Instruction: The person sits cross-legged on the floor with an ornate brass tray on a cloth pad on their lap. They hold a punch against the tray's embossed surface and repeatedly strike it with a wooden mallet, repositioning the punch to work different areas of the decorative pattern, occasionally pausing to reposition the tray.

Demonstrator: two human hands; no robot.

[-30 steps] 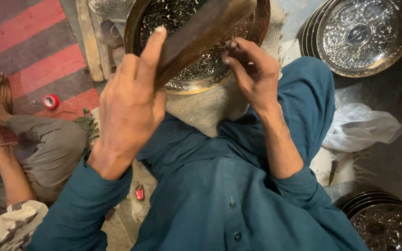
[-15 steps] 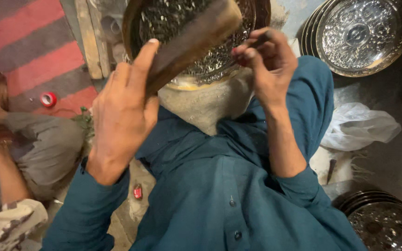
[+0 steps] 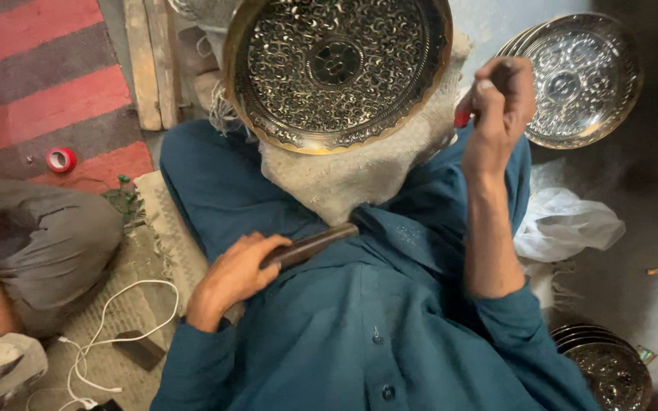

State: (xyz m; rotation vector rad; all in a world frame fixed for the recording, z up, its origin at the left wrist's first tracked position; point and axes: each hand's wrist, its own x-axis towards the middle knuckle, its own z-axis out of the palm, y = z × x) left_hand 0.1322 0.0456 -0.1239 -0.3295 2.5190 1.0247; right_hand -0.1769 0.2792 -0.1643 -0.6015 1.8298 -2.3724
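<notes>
A round engraved metal tray (image 3: 336, 68) with a brass-coloured rim lies tilted on a pale cloth pad (image 3: 359, 171) between my knees. My left hand (image 3: 234, 274) rests low on my lap, closed around a dark wooden mallet-like tool (image 3: 314, 245) that lies across my teal tunic. My right hand (image 3: 496, 106) is raised beside the tray's right edge with its fingers pinched on a small thin tool with a red part (image 3: 462, 119); most of that tool is hidden.
A stack of silver engraved trays (image 3: 580, 76) lies at the upper right, another stack (image 3: 611, 369) at the lower right. A white plastic bag (image 3: 565, 224) is beside my right elbow. Another person's leg in grey (image 3: 47, 243) sits left, near a red tape roll (image 3: 61, 160) and a white cable (image 3: 108, 335).
My left hand has brought the wooden tool down from above the tray to my lap. My right hand has moved from over the tray to its right side. The tray is now uncovered.
</notes>
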